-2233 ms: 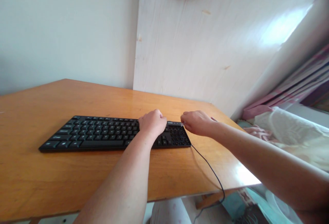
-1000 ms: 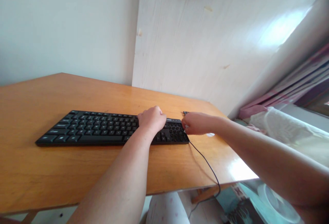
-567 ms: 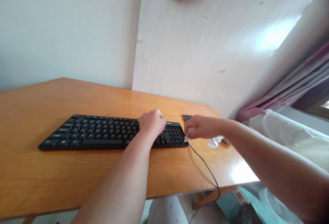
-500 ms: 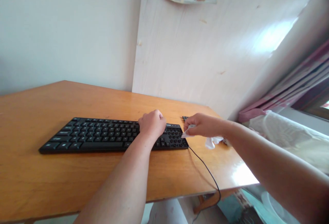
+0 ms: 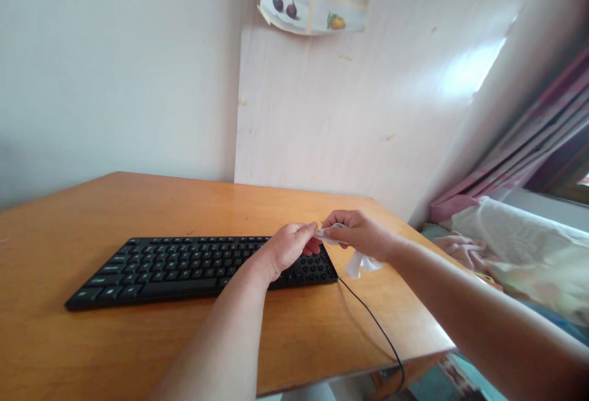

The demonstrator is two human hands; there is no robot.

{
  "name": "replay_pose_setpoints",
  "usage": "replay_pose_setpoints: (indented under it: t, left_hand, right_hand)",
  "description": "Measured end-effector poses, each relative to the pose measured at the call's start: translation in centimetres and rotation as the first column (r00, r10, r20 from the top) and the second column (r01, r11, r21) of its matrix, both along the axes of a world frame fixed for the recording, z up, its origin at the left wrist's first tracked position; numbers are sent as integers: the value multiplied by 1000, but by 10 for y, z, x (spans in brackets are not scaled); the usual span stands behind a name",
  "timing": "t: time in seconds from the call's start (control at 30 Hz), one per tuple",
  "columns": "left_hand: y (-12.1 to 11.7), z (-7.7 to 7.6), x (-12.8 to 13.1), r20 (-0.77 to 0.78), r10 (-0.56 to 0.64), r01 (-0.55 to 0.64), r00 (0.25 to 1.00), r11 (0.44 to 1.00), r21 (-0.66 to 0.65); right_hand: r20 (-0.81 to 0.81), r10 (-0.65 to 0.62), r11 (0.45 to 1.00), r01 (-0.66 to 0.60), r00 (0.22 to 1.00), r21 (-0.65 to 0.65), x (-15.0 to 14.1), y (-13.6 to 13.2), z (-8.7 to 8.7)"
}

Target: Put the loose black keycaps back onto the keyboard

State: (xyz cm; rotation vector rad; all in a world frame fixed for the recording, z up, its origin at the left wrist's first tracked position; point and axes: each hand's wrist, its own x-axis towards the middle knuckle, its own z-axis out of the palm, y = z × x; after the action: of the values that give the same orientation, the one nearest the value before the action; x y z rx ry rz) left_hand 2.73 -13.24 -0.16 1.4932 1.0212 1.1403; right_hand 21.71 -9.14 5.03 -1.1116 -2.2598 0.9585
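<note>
A black keyboard [image 5: 179,269] lies on the wooden desk, its number pad [image 5: 322,267] at the right end showing dark ringed sockets instead of flat key tops. Above that end, my right hand [image 5: 361,232] is closed on a crumpled white tissue [image 5: 361,263], part of which hangs below the fingers. My left hand [image 5: 291,246] hovers over the keyboard's right part, thumb and forefinger pinched at the tissue's narrow tip. It hides some keys beneath it.
The keyboard's black cable [image 5: 372,318] runs over the front edge of the wooden desk [image 5: 151,205]. A fruit picture sheet [image 5: 317,5] hangs on the wall board. Pale bedding [image 5: 524,241] and a pink curtain [image 5: 497,162] are at the right.
My left hand has lifted from the keyboard and turned right to meet the tissue's tip. My right hand has raised the tissue off the number pad. The view has tilted up.
</note>
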Motion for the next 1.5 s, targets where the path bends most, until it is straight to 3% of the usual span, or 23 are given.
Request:
replay_pose_setpoints:
  t: [0.23,0.4,0.5,0.77,0.9,1.03,1.13,1.2,1.27,1.33,1.4,1.5]
  left_hand:
    - [-2,3,-2,34,24,-26,999,998,53]
    - [4,1,-10,85,212,-218,974,974,63]
    - [5,2,-12,138,264,-269,955,963,22]
    - [9,0,-13,154,193,-176,969,977,-120]
    - [8,1,-12,142,168,-154,975,983,-103]
    - [2,4,-9,113,98,-98,989,995,-3]
    - [0,4,-7,102,112,-117,988,992,45]
    - [0,3,-7,103,145,-151,984,987,48]
    - [1,2,-7,104,166,-172,981,983,58]
    - [2,2,-7,100,172,-179,980,981,70]
    - [4,1,-8,90,216,-223,972,972,71]
    - [8,0,-12,78,393,-398,916,915,65]
  right_hand:
    - [-65,-26,1000,27,998,10,-1,-3,-4]
    - [-102,-63,998,60,993,-27,2,-2,-3]
    - [-153,-58,997,48,987,-68,3,-3,0]
    - [-164,-49,997,38,985,-67,3,-5,-4]
    - [-181,-32,998,21,983,-59,-1,-6,-4]
    - [-170,-23,999,14,985,-51,-8,-8,-4]
    - [-119,-34,998,41,992,51,-12,-13,-6]
    - [-46,-38,973,47,998,225,-13,-17,-7]
    - [70,-34,904,1,997,428,-14,-20,-7]
    - [173,-28,832,-73,985,551,-13,-20,-6]
    - [202,-27,800,-100,979,592,-11,-16,-4]
    - [204,-50,805,-81,978,588,-9,-7,-2]
